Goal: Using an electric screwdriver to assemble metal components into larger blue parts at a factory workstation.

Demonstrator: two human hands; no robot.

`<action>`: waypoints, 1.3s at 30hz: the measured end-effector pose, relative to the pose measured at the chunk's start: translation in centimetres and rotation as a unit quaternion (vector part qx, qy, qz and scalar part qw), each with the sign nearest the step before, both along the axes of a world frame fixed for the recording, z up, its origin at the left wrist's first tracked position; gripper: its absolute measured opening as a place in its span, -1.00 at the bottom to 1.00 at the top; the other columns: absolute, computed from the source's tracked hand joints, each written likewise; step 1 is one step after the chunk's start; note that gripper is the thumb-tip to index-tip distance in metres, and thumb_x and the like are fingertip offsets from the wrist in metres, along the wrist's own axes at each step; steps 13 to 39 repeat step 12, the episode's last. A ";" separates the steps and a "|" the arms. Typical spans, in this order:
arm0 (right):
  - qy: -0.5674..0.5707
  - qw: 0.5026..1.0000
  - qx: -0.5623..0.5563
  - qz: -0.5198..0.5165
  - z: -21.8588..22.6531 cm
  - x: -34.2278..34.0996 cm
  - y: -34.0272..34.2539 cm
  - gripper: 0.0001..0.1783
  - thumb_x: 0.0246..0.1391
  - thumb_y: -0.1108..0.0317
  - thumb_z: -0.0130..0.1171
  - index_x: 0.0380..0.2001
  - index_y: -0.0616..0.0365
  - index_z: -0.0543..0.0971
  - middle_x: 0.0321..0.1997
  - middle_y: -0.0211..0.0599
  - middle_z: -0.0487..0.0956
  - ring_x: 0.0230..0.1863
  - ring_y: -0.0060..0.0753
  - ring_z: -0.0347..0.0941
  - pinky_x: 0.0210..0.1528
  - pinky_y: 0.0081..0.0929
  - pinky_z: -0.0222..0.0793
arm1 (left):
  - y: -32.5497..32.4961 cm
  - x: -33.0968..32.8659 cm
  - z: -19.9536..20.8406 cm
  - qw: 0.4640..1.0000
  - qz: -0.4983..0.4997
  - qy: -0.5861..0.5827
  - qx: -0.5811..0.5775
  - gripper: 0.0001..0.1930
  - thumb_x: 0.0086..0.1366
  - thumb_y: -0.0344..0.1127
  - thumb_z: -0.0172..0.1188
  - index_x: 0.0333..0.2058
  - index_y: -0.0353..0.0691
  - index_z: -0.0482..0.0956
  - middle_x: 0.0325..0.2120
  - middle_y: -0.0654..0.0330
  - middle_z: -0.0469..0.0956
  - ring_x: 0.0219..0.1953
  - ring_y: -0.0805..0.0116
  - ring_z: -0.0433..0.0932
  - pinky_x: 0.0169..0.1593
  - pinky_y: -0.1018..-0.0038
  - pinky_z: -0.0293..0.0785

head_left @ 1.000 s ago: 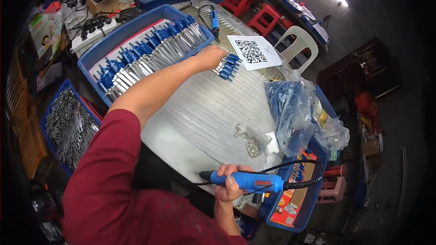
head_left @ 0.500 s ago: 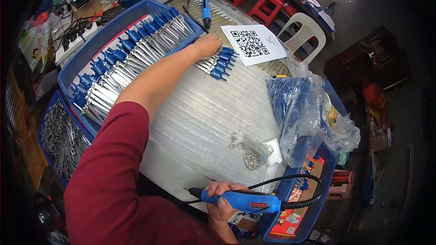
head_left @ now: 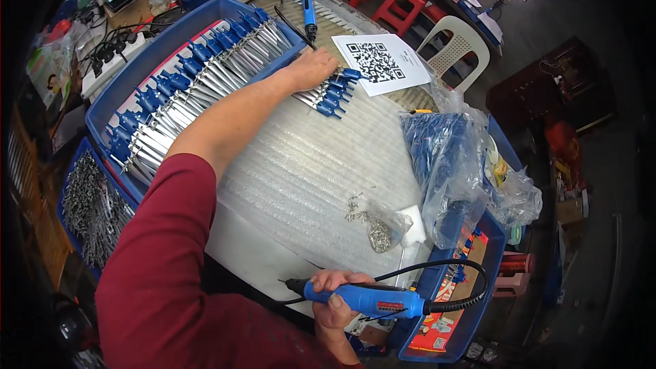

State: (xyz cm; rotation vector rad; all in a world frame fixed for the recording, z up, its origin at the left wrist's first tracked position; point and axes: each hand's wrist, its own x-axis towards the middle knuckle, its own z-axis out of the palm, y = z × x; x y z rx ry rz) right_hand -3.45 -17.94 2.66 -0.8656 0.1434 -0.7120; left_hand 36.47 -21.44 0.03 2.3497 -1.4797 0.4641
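Observation:
My left hand (head_left: pixel 313 70) reaches across to the far middle of the table, curled over a small row of metal rods with blue plastic ends (head_left: pixel 333 99). Its fingertips are hidden, and the blue ends stick out on its right. My right hand (head_left: pixel 336 304), low in the picture, is wrapped round a blue electric screwdriver (head_left: pixel 383 300). The tool lies level with its black tip to the left and a black cable leaving on the right. Left of my left hand, a blue tray (head_left: pixel 96 113) holds many similar blue-ended rods.
White foam sheet (head_left: pixel 294 184) covers the table, with a clear bag of small metal parts (head_left: pixel 380 234) on it. A printed paper (head_left: pixel 403 61) and a second blue screwdriver (head_left: pixel 309 17) lie at the back. Plastic-wrapped blue parts (head_left: pixel 441 157) sit right, above another blue tray (head_left: pixel 495 280).
My left hand has shifted slightly right, and the farthest blue end beside it has moved right towards the paper. My right hand and the screwdriver have hardly moved.

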 end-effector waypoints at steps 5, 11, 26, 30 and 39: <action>0.009 1.000 -0.018 -0.021 0.1 0.0 0.2 -0.55 -0.33 0.44 0.09 -0.29 0.03 0.18 -0.54 -0.30 0.30 -0.54 -0.36 0.25 -0.43 -0.36 0.25 | 0.1 -4.8 2.4 0.994 -0.049 0.066 -0.074 -0.83 -0.01 -0.45 -0.08 -0.37 -0.27 0.27 -0.40 0.07 0.37 -0.24 0.11 0.31 -0.27 0.29 0.25; 0.008 0.996 -0.069 -0.059 0.1 -0.2 0.6 -0.55 -0.33 0.39 0.03 -0.26 0.03 0.18 -0.56 -0.30 0.30 -0.58 -0.36 0.25 -0.45 -0.33 0.26 | 2.5 -12.8 2.1 0.955 -0.105 0.222 -0.168 -0.68 -0.03 -0.39 0.05 -0.25 -0.25 0.27 -0.38 -0.01 0.35 -0.27 0.09 0.35 -0.22 0.34 0.29; 0.002 0.995 -0.074 -0.064 0.1 -0.3 0.6 -0.55 -0.32 0.38 0.02 -0.24 0.03 0.18 -0.56 -0.30 0.30 -0.59 -0.37 0.25 -0.45 -0.32 0.26 | 3.5 -14.6 3.3 0.944 -0.081 0.303 -0.102 -0.64 -0.06 -0.35 0.09 -0.23 -0.23 0.27 -0.36 -0.03 0.34 -0.24 0.12 0.35 -0.18 0.36 0.28; 0.002 0.995 -0.074 -0.064 0.1 -0.3 0.6 -0.55 -0.32 0.38 0.02 -0.24 0.03 0.18 -0.56 -0.30 0.30 -0.59 -0.37 0.25 -0.45 -0.32 0.26 | 3.5 -14.6 3.3 0.944 -0.081 0.303 -0.102 -0.64 -0.06 -0.35 0.09 -0.23 -0.23 0.27 -0.36 -0.03 0.34 -0.24 0.12 0.35 -0.18 0.36 0.28; 0.002 0.995 -0.074 -0.064 0.1 -0.3 0.6 -0.55 -0.32 0.38 0.02 -0.24 0.03 0.18 -0.56 -0.30 0.30 -0.59 -0.37 0.25 -0.45 -0.32 0.26 | 3.5 -14.6 3.3 0.944 -0.081 0.303 -0.102 -0.64 -0.06 -0.35 0.09 -0.23 -0.23 0.27 -0.36 -0.03 0.34 -0.24 0.12 0.35 -0.18 0.36 0.28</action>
